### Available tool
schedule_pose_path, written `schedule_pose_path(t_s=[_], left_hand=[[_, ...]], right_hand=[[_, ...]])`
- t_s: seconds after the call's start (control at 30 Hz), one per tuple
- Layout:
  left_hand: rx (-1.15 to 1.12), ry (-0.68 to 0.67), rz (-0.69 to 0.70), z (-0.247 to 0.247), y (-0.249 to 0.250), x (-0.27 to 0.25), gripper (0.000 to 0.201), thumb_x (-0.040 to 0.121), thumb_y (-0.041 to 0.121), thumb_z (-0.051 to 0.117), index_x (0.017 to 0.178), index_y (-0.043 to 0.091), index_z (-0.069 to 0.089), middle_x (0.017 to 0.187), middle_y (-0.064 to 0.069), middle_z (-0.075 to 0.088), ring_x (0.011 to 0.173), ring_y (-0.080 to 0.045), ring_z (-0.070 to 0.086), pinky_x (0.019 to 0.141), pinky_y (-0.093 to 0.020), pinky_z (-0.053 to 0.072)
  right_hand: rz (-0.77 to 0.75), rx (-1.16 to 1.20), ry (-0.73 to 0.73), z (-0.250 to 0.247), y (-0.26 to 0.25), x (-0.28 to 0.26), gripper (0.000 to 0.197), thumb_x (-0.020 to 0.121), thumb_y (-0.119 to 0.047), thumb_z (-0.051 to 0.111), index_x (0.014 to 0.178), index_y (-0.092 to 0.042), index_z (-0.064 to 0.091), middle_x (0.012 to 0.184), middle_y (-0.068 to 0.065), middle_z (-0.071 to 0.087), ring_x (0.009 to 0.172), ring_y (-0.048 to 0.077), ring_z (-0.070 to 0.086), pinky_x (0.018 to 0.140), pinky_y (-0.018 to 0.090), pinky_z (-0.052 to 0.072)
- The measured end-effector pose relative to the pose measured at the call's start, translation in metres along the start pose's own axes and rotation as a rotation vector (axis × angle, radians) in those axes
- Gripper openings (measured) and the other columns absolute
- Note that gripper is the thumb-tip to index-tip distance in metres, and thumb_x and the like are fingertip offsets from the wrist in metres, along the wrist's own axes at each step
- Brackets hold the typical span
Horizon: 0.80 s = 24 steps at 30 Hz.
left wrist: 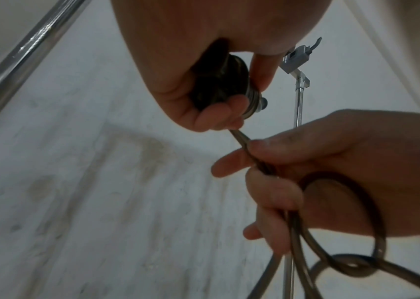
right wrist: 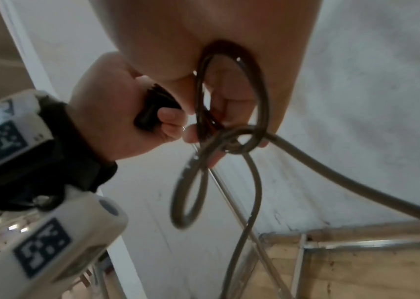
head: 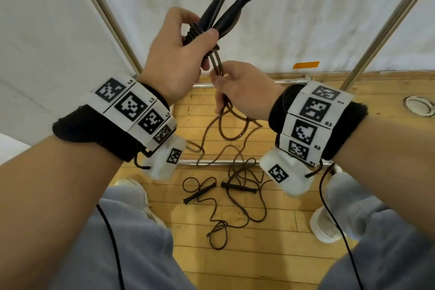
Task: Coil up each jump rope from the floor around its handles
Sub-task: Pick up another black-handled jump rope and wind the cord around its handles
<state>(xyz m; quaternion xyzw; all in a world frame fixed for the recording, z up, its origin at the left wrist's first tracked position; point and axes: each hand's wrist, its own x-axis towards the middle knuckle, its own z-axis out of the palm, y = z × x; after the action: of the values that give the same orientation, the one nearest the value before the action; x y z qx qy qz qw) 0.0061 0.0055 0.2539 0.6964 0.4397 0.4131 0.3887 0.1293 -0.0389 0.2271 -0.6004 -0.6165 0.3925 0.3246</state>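
Against white curtains [head: 306,19], the left hand [head: 174,59] is gripping black handles [head: 226,12] (few coils wound); at five o'clock, the right hand [head: 242,89] is pinching the brown rope [head: 217,66].

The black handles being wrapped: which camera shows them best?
The head view: both black handles stand clear above the left hand. The left wrist view shows only their butt ends; the right wrist view shows a sliver inside the fist.

one jump rope [head: 221,125] is raised mid-scene: its two black handles [head: 226,10] are held together, pointing up and far, with several turns of brown cord wound about their lower ends; the rest hangs in loose loops to the wooden floor. a second jump rope [head: 235,209] lies near, uncoiled, its black handles [head: 200,192] apart amid tangled cord.
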Motion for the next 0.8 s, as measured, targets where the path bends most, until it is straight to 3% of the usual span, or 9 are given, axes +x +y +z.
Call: schedule_pose_path(t_s=[0.07, 0.17, 0.3, 0.37, 0.43, 0.53, 0.63, 0.73, 0.8], left_hand=[[0.070, -0.014, 0.028, 0.001, -0.001, -0.001, 0.017, 0.092, 0.028, 0.055, 0.106, 0.017, 0.051, 0.071, 0.007, 0.062, 0.045, -0.002, 0.051, 0.048, -0.016, 0.038], [0.166, -0.036, 0.047, 0.002, -0.003, -0.003, 0.020, 0.093, 0.031, 0.055, 0.108, 0.017, 0.056, 0.073, 0.007, 0.062, 0.046, 0.001, 0.052, 0.051, -0.016, 0.038], [0.215, 0.036, 0.072, 0.000, -0.005, 0.003, 0.022, 0.093, 0.035, 0.053, 0.104, 0.017, 0.060, 0.071, 0.008, 0.063, 0.048, 0.003, 0.053, 0.054, -0.019, 0.040], [0.241, 0.093, 0.057, -0.004, -0.008, 0.008, 0.022, 0.092, 0.038, 0.052, 0.102, 0.019, 0.058, 0.074, 0.006, 0.065, 0.049, 0.003, 0.054, 0.054, -0.021, 0.041], [0.275, 0.168, 0.020, -0.008, -0.012, 0.014, 0.024, 0.091, 0.041, 0.053, 0.103, 0.021, 0.053, 0.084, 0.003, 0.067, 0.060, -0.001, 0.058, 0.058, -0.025, 0.045], [0.321, 0.271, -0.070, -0.013, -0.018, 0.022, 0.034, 0.091, 0.044, 0.053, 0.111, 0.017, 0.048, 0.099, 0.000, 0.067, 0.084, -0.015, 0.064, 0.071, -0.032, 0.051], [0.364, 0.235, -0.181, -0.011, -0.022, 0.023, 0.039, 0.090, 0.046, 0.053, 0.115, 0.017, 0.049, 0.100, -0.002, 0.067, 0.088, -0.018, 0.064, 0.075, -0.036, 0.054], [0.315, 0.083, -0.241, -0.001, -0.022, 0.018, 0.032, 0.093, 0.042, 0.054, 0.108, 0.014, 0.055, 0.085, -0.002, 0.068, 0.063, -0.014, 0.061, 0.058, -0.031, 0.051], [0.195, 0.010, -0.267, 0.004, -0.017, 0.015, 0.031, 0.094, 0.039, 0.054, 0.100, 0.010, 0.062, 0.073, -0.003, 0.066, 0.051, -0.016, 0.055, 0.053, -0.029, 0.048]], right_hand=[[0.008, -0.243, 0.014, -0.003, 0.001, 0.003, 0.022, 0.098, -0.021, 0.039, 0.098, -0.007, 0.057, 0.082, 0.008, 0.067, 0.072, 0.019, 0.060, 0.067, 0.030, 0.049], [0.064, -0.488, 0.013, -0.011, 0.006, 0.009, 0.024, 0.096, -0.020, 0.042, 0.102, -0.006, 0.061, 0.096, 0.006, 0.066, 0.087, 0.020, 0.062, 0.077, 0.033, 0.052], [0.065, -0.506, 0.023, -0.012, 0.016, 0.009, 0.022, 0.094, -0.020, 0.045, 0.082, -0.012, 0.062, 0.076, 0.001, 0.059, 0.069, 0.017, 0.055, 0.061, 0.026, 0.046], [0.039, -0.528, 0.044, -0.011, 0.019, 0.008, 0.019, 0.093, -0.020, 0.048, 0.077, -0.017, 0.058, 0.074, -0.001, 0.056, 0.067, 0.016, 0.052, 0.057, 0.024, 0.043], [0.078, -0.602, 0.026, -0.016, 0.022, 0.011, 0.013, 0.091, -0.020, 0.050, 0.087, -0.015, 0.061, 0.081, 0.001, 0.059, 0.073, 0.019, 0.056, 0.059, 0.027, 0.045], [0.239, -0.796, -0.004, -0.030, 0.028, 0.013, 0.021, 0.092, -0.021, 0.050, 0.099, -0.006, 0.062, 0.089, 0.006, 0.061, 0.075, 0.022, 0.055, 0.058, 0.029, 0.043], [0.326, -0.841, 0.063, -0.043, 0.033, 0.017, 0.021, 0.093, -0.019, 0.046, 0.108, -0.006, 0.053, 0.117, 0.013, 0.056, 0.100, 0.029, 0.052, 0.077, 0.035, 0.044], [0.213, -0.622, 0.129, -0.038, 0.029, 0.016, 0.047, 0.094, -0.018, 0.048, 0.138, -0.006, 0.036, 0.145, 0.012, 0.037, 0.131, 0.028, 0.037, 0.103, 0.033, 0.033], [0.106, -0.469, 0.119, -0.024, 0.021, 0.010, 0.058, 0.093, -0.024, 0.052, 0.145, -0.012, 0.029, 0.150, 0.007, 0.033, 0.136, 0.022, 0.032, 0.108, 0.030, 0.028]])
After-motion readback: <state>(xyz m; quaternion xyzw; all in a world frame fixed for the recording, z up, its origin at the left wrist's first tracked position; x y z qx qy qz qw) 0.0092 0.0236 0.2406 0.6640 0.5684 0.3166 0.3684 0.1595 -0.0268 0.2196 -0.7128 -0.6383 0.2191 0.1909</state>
